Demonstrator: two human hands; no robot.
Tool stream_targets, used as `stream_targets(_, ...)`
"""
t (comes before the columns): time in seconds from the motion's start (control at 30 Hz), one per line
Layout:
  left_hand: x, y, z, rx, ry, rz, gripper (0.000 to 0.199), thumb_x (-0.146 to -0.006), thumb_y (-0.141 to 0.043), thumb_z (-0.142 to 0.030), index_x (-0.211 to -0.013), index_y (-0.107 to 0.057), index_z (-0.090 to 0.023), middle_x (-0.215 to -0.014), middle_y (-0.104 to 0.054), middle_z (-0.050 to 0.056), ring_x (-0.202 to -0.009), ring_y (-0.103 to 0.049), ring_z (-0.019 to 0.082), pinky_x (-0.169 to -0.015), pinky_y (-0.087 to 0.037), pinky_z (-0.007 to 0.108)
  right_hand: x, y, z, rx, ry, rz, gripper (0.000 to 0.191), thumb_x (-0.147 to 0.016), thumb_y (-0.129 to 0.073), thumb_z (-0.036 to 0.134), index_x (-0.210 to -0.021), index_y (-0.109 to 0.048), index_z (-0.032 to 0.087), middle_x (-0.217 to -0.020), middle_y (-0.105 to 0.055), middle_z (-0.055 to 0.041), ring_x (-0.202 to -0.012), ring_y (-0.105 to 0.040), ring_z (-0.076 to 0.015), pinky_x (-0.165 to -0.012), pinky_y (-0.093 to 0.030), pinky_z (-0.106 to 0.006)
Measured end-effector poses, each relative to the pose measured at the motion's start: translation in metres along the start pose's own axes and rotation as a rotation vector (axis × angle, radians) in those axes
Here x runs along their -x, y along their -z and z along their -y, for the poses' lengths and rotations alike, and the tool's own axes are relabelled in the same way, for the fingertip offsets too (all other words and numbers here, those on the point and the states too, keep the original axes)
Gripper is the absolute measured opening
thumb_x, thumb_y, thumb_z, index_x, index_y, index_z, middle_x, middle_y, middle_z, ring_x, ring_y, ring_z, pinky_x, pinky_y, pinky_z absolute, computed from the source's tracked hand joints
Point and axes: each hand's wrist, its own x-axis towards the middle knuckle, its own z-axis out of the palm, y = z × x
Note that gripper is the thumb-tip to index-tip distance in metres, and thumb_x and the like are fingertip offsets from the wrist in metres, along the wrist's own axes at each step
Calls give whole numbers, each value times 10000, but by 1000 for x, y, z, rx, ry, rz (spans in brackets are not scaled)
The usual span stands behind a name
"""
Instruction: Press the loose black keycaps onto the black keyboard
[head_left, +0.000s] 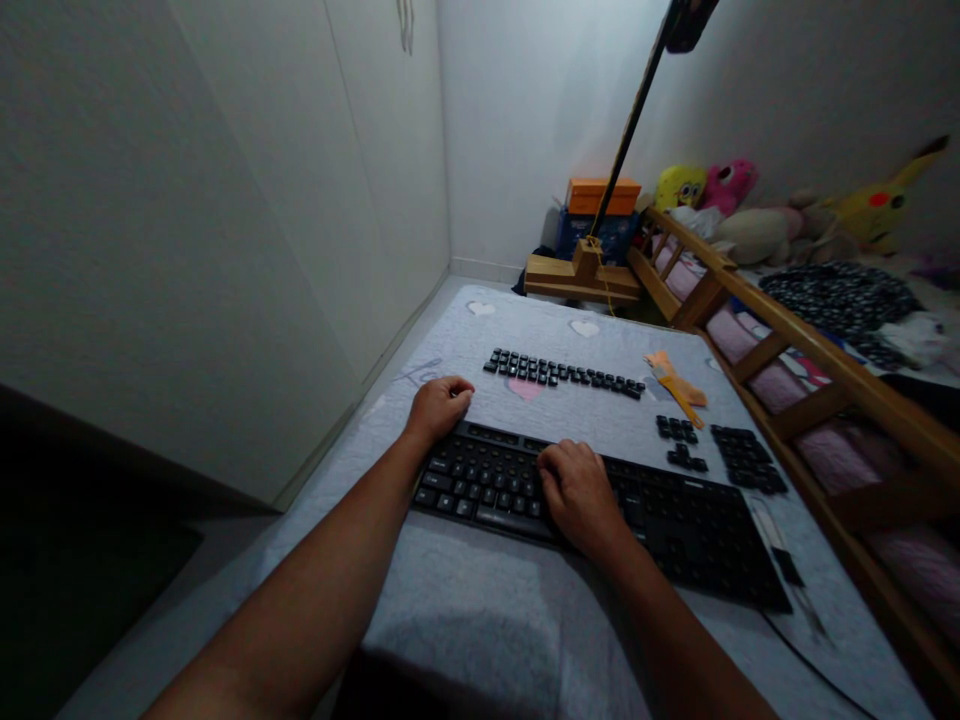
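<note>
A black keyboard (510, 505) lies at a slant across the cloth-covered surface, with keycaps on its left part and bare key positions on its right. My left hand (439, 408) is curled closed beside the keyboard's far left corner; what its fingers hold, if anything, is hidden. Over the middle of the keyboard, my right hand (579, 490) has bent, closed fingers touching the key area, and whatever is between them cannot be seen. Loose black keycaps (525, 366) lie in rows beyond the keyboard. More loose keycaps (746, 460) are grouped at the right.
A yellow-handled brush (679, 400) lies on an orange cloth (686, 388). Tweezer-like tools (787, 570) rest by the keyboard's right end, near its cable (810, 665). A wooden bed rail (795, 350) borders the right, a white cabinet (300, 200) the left. A wooden stand (577, 270) is behind.
</note>
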Motion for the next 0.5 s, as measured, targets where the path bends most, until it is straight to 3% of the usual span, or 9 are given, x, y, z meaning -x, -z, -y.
stream_targets(0.5,0,0,0,-11,-4,-6,270,-740,-552,-322,-859,-740,-169,-868,-744,59,-832,-665,205,-782,-502,300,-2,9,-14,-101,59,108,225,-882,-482,102,-959,-655,224,-939,-585,-38,-923,-491,-185,-842,-381,-316)
